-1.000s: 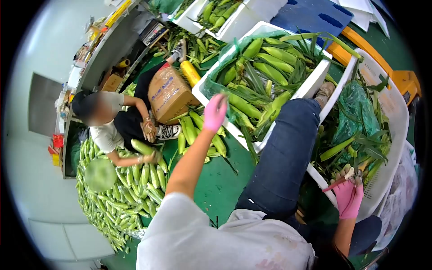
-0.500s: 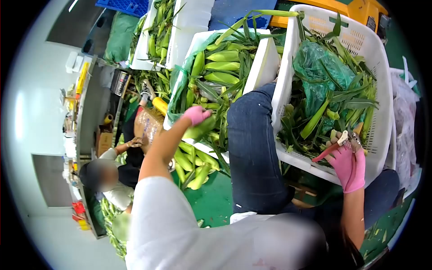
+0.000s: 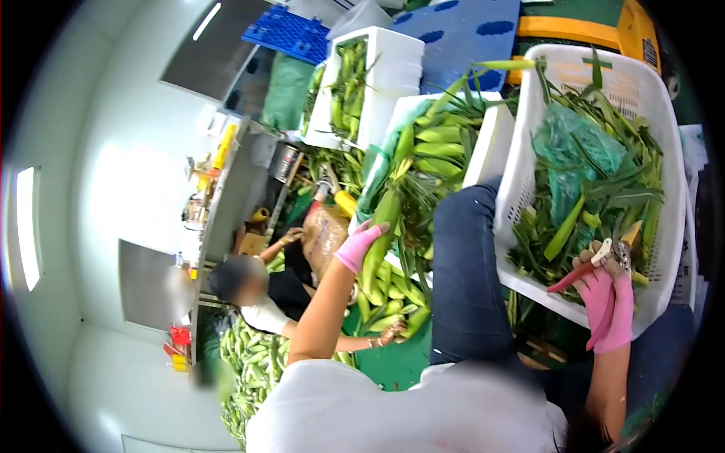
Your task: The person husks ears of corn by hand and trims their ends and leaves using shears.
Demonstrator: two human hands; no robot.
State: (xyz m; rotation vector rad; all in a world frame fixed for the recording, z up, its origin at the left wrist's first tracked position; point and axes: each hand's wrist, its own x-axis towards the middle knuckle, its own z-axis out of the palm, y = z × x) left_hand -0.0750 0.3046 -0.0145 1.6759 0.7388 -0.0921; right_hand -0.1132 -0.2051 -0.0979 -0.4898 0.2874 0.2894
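Note:
My left hand, in a pink glove, is closed around a green ear of corn still in its husk. The ear is held at the near left edge of a white foam box with more husked ears and a green plastic liner. In my right hand, also pink-gloved, is a pair of pruning shears with a red handle. That hand rests over the near right corner of a white plastic crate, which holds leaves, stalks and a crumpled green plastic bag.
A co-worker's hand touches a pile of ears on the green floor to my left. A second heap of corn lies behind them. Another foam box with corn stands farther off, beside a blue pallet.
My view has swung left. My left hand, blurred over the foam box before, now holds the ear upright. The co-worker's arm has reached out to the floor pile. My right hand keeps the shears.

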